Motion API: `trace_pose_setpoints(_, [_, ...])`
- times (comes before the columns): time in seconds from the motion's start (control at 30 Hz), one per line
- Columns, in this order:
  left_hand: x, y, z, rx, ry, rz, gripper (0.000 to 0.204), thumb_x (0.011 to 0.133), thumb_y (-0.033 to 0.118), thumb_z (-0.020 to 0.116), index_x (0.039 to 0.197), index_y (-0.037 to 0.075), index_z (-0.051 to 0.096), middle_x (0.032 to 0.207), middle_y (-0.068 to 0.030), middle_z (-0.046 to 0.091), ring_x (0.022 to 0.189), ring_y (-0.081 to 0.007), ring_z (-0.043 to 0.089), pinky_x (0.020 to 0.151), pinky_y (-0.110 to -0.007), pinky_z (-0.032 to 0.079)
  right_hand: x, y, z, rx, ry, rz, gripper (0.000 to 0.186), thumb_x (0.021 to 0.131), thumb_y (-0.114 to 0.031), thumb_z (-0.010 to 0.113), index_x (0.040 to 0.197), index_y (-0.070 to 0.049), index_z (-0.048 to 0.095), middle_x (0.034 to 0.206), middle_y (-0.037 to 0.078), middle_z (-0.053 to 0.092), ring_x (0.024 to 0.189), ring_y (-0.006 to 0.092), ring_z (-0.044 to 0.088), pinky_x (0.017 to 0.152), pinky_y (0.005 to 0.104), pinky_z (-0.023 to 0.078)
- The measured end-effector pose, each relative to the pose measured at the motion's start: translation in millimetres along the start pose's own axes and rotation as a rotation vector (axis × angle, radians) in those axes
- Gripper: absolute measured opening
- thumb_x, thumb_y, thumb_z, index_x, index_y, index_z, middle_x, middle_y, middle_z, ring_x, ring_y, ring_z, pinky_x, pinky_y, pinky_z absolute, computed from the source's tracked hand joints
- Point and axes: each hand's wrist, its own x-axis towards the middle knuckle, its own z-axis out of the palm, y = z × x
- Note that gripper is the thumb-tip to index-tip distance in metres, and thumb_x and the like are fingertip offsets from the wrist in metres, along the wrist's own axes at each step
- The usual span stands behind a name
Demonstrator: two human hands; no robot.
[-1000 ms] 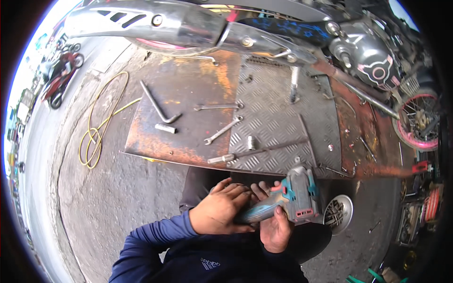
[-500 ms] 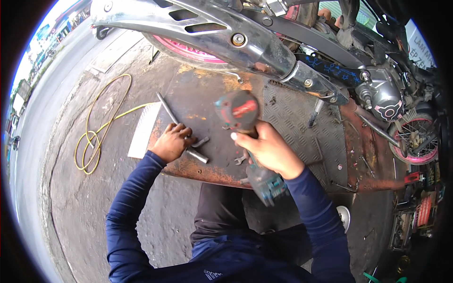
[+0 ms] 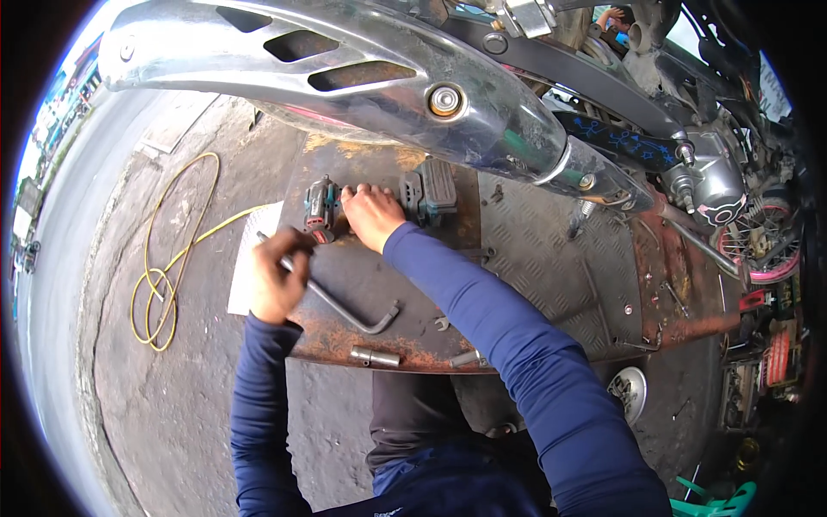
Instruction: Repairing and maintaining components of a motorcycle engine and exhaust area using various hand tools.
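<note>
left hand [image 3: 280, 274] over a bent bar [image 3: 338, 307], right hand [image 3: 372, 215] on a power driver [image 3: 431, 191]

well left of the left hand, a yellow cord [image 3: 234, 222] lies looped; just beside that hand, a white sheet [image 3: 248, 271]; its fingers curl over the bar's far end, but blur hides whether they close on it; the bar's bend points out to that hand's right; the right hand is clamped on the driver's grip, tool head to its left, battery to its right, seemingly resting on the platform [image 3: 413, 289]; a firm hold on the grip would best steady that weight, with the bar lifted clear of the driver and the right forearm; far right of that hand sits a bowl [image 3: 641, 388]
</note>
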Motion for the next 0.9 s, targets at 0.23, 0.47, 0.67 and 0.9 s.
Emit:
trace_pose_setpoints(0.23, [156.8, -209.1, 48.2, 0.456, -0.214, 0.002, 0.032, 0.092, 0.025, 0.06, 0.115, 0.004, 0.065, 0.119, -0.0176, 0.067, 0.115, -0.0332, 0.06, 0.099, -0.044, 0.045, -58.4, 12.2, -44.6, 0.409, 0.207, -0.241, 0.013, 0.083, -0.013, 0.063, 0.094, -0.004, 0.064, 0.095, 0.011, 0.063, 0.097, 0.0293, 0.06, 0.088, 0.0424, 0.048])
trace_pose_setpoints(0.47, [213.1, -260.6, 93.8, 0.333, -0.532, 0.338, 0.053, 0.088, 0.044, 0.065, 0.132, 0.016, 0.059, 0.143, -0.0161, 0.052, 0.132, -0.0302, 0.047, 0.111, -0.05, 0.032, -153.0, 72.8, -74.3, 0.268, -0.004, -0.062, 0.031, 0.085, -0.007, 0.057, 0.115, -0.001, 0.063, 0.115, 0.016, 0.063, 0.11, 0.0314, 0.058, 0.094, 0.0424, 0.047])
trace_pose_setpoints(0.67, [128.4, -200.6, -9.7, 0.486, -0.515, 0.194, 0.016, 0.091, 0.015, 0.058, 0.096, 0.0, 0.059, 0.096, -0.0248, 0.062, 0.096, -0.0454, 0.057, 0.082, -0.049, 0.046, -158.0, 110.2, -65.5, -0.015, -0.035, 0.09, 0.032, 0.09, -0.014, 0.053, 0.119, -0.005, 0.062, 0.119, 0.013, 0.059, 0.114, 0.0292, 0.054, 0.102, 0.0493, 0.038])
trace_pose_setpoints(0.9, [-65.2, -63.2, -128.6, 0.207, -0.42, -0.182, 0.02, 0.078, -0.006, 0.062, 0.097, -0.003, 0.058, 0.07, -0.0099, 0.054, 0.061, -0.0177, 0.055, 0.06, -0.03, 0.047, -170.1, 103.3, -101.1, 0.276, -0.141, -0.114, 0.022, 0.087, -0.015, 0.057, 0.106, -0.012, 0.067, 0.114, 0.01, 0.06, 0.112, 0.0274, 0.056, 0.099, 0.0395, 0.044])
